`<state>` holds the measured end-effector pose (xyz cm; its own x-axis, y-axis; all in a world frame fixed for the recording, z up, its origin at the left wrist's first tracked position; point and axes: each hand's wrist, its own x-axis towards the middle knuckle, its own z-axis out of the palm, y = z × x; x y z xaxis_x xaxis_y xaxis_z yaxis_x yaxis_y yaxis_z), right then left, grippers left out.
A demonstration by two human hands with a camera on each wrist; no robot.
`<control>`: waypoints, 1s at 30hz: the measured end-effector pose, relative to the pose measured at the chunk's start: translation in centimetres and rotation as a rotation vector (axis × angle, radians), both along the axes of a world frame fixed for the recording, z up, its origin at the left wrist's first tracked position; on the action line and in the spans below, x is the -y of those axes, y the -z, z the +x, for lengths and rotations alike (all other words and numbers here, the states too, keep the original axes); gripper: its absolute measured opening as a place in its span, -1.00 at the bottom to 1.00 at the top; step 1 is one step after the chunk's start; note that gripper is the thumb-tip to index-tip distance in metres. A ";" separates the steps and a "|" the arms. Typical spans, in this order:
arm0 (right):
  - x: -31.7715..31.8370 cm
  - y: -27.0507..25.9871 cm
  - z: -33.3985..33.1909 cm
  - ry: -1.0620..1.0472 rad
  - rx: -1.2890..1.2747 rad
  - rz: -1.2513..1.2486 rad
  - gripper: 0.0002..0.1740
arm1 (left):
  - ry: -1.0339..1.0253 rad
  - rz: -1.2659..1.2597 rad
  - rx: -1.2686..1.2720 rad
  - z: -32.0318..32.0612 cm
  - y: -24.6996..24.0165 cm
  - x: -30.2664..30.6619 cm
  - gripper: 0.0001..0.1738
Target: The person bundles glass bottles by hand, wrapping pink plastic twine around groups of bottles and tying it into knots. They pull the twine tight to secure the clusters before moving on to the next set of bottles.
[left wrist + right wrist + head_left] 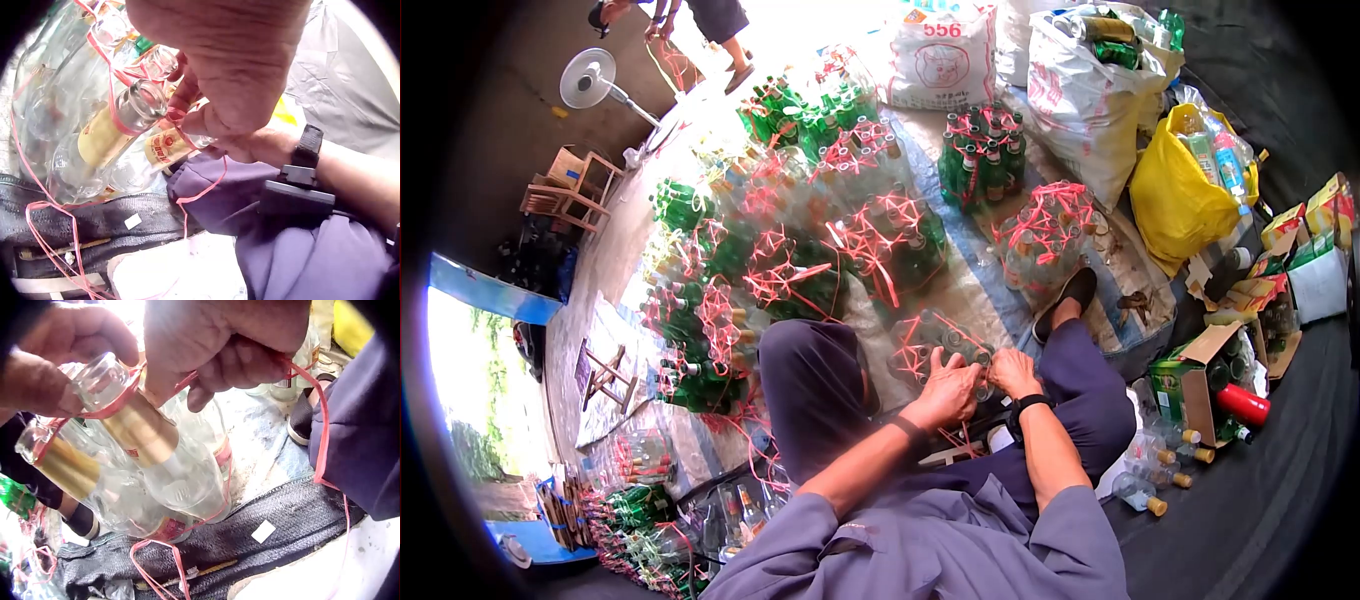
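Between the person's legs stands a bundle of clear glass bottles (913, 350) with gold neck labels, laced with pink string. In the right wrist view, the left hand (62, 347) has its thumb and fingers round the neck of a clear bottle (144, 431), where string loops below the rim. Just beside it the right hand (225, 350), fingers curled, grips the pink string (324, 419), whose tail hangs down. In the head view the left hand (948, 388) and right hand (1014, 372) are close together over the bundle's near side.
Several tied bundles of green and clear bottles (800, 280) cover the sheet ahead. White sacks (943, 60), a yellow bag (1185, 200) and cardboard boxes (1190, 370) stand to the right. Loose bottles (1140, 490) lie by the right leg. Another person (718, 20) is at the top left.
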<state>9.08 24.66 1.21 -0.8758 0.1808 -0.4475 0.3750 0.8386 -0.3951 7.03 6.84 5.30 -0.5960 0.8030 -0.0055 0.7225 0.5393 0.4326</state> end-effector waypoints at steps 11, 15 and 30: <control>-1.1 1.4 0.4 -0.052 0.068 -0.249 -0.55 | -0.021 -0.041 -0.196 0.6 -1.3 0.4 -0.80; -0.8 -0.8 0.5 -0.070 0.046 -0.281 -0.62 | -0.089 -0.079 -0.137 0.7 -1.7 1.4 -0.78; -0.3 -2.7 0.7 -0.092 0.047 -0.160 -0.64 | -0.205 -0.036 -0.081 0.0 -1.3 2.8 -0.79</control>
